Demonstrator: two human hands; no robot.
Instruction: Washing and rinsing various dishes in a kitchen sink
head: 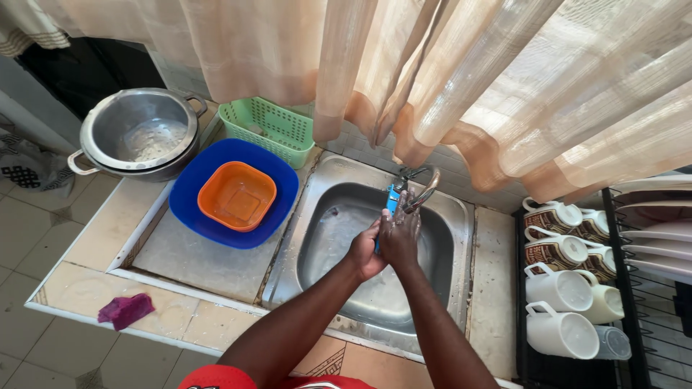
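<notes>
Rubbing together over the steel sink (317,248), the left hand (365,252) and right hand (398,235) press palm to palm beneath the tap (420,189). Each grip is loosely curled against the other hand and holds no object. A blue piece (393,196) sits at the tap just above the fingers. Left of the hands on the counter (180,259), an orange bowl (236,195) nests in a blue basin (189,189). Mugs (561,288) stand to the right.
</notes>
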